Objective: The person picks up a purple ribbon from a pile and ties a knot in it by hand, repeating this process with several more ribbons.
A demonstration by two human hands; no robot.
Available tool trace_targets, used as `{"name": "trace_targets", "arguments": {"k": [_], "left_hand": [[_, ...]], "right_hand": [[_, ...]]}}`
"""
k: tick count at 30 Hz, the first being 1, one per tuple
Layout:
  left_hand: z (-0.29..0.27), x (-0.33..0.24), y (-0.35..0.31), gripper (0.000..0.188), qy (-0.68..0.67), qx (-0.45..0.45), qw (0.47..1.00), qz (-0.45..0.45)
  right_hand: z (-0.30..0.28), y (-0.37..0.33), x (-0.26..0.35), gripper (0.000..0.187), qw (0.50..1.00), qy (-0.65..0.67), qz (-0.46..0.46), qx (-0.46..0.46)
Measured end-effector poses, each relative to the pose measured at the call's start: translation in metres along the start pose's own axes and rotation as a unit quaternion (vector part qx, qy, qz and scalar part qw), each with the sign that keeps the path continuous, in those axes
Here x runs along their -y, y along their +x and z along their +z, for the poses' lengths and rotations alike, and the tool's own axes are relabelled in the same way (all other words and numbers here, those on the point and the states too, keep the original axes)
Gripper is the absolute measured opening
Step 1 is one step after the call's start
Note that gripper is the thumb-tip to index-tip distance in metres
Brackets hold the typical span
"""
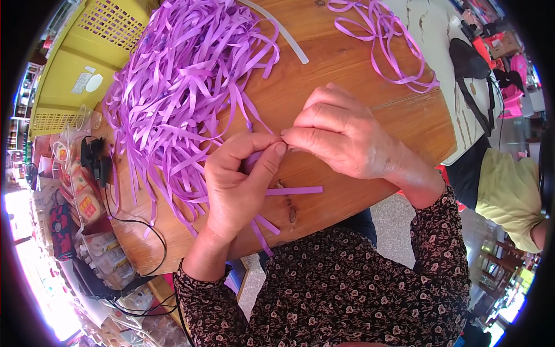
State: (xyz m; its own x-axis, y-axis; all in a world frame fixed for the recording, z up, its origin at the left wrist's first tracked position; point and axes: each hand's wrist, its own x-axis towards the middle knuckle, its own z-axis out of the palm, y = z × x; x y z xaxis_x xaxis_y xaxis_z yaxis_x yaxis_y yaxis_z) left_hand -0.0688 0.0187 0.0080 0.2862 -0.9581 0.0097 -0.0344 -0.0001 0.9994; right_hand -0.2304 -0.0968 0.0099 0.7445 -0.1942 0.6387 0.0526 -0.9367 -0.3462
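Both of my hands meet fingertip to fingertip over the wooden table [324, 231]. Closed, my left hand [234, 179] has a purple ribbon [252, 158] in its curled fingers, and its thumb presses on the index finger. My right hand [350, 136] pinches thumb and fingers together right at the left thumb tip; whatever sits in that pinch is too small and covered to make out. Left of the hands spreads a large tangled heap of purple ribbons [179, 87], some with small darker purple pieces on them. Loose ribbon ends [298, 191] stick out past my left wrist.
A yellow perforated crate [87, 52] stands at the far left. A separate looped purple ribbon [376, 43] and a pale strip [289, 40] lie at the back. Black cable [165, 243] hangs over the left edge. A person in yellow-green clothing [509, 191] is at right.
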Motion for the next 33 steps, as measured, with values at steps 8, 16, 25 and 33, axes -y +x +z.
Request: {"name": "trace_targets", "arguments": {"k": [8, 16, 25, 33], "left_hand": [[-0.011, -0.01, 0.006, 0.007, 0.256, 0.004, 0.952, 0.17], [-0.018, -0.024, 0.005, 0.006, 0.279, -0.008, 0.947, 0.158], [-0.028, -0.023, 0.009, 0.008, 0.258, -0.034, 0.947, 0.19], [-0.029, -0.023, 0.01, 0.01, 0.263, -0.042, 0.947, 0.178]], "right_hand": [[-0.002, 0.0, 0.003, 0.017, 0.994, -0.093, -0.019, 0.056], [-0.003, 0.001, 0.002, 0.016, 0.997, -0.067, -0.001, 0.043], [0.0, 0.0, -0.002, 0.02, 0.997, -0.069, -0.03, 0.001], [0.004, 0.0, -0.01, 0.018, 0.998, -0.051, -0.04, -0.026]]}}
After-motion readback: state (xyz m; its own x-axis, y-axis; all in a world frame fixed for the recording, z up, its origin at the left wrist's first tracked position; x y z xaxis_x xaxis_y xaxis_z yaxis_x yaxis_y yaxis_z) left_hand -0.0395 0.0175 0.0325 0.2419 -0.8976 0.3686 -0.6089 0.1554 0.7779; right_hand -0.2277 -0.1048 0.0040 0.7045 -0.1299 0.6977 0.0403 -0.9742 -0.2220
